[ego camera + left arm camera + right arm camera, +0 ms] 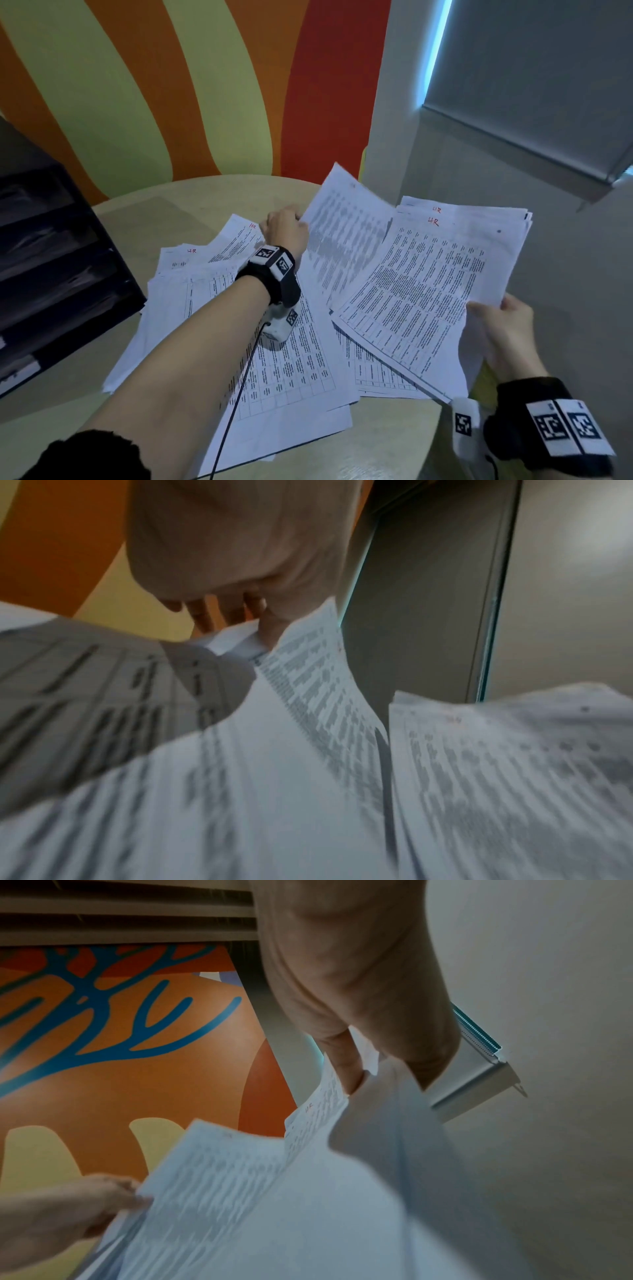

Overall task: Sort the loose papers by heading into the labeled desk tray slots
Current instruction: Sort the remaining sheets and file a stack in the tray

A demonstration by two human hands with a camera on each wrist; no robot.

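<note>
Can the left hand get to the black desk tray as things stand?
Probably yes: the black desk tray stands on the left hand's side, with bare table between. But that hand pinches a sheet.

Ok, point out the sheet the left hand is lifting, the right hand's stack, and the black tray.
lifted sheet [337, 236], head view, printed face.
held stack [424, 291], head view, top page.
black desk tray [61, 274], head view, front slots.

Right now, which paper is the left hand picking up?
Find the round table by the striped wall. The left hand pinches one sheet above the pile. Unlike the flat papers, it stands tilted, beside the stack in the right hand.
</note>
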